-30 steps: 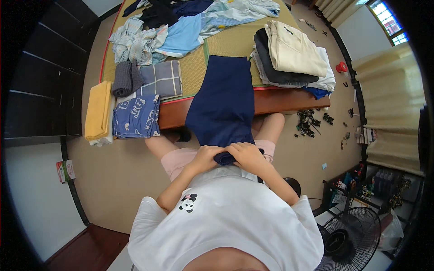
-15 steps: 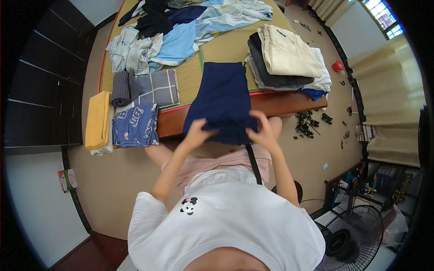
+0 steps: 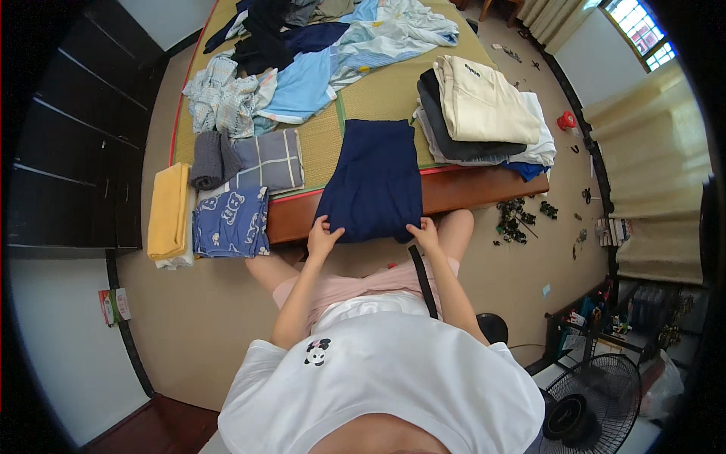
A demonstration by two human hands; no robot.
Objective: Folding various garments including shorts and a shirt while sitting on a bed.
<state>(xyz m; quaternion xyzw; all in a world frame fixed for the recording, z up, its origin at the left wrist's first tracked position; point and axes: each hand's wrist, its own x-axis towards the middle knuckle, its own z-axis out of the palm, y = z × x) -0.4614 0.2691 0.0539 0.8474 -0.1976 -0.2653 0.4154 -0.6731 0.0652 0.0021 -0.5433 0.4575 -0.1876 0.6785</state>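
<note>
Now the left hand (image 3: 324,234) and right hand (image 3: 425,233) have parted from mid-edge to opposite corners, each grip nearly closed, pinching the navy garment (image 3: 370,178); it overhangs the bed's near edge (image 3: 473,188), its loose end spread rather than bunched.

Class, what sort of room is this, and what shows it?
Probably a bedroom: a mat-covered bed, a dark cupboard along one side, and pale curtains near a window.
</note>
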